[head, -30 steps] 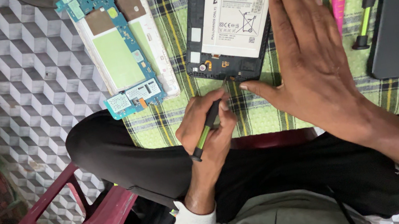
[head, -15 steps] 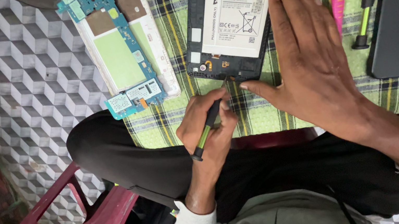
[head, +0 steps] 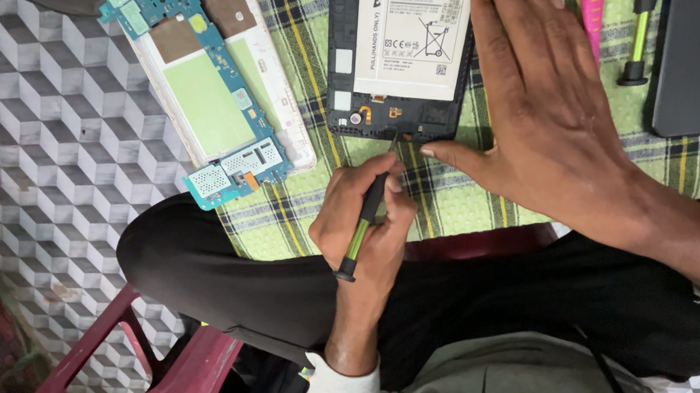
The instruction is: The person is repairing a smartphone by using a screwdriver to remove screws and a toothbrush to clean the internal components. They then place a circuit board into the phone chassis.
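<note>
A green checked cloth covers the work surface. On it lies an opened tablet with its white battery exposed, just ahead of both hands. The right hand lies flat, fingers spread wide, on the tablet's right edge. The left hand is closed around a black-and-green screwdriver, its tip touching the tablet's lower edge.
</note>
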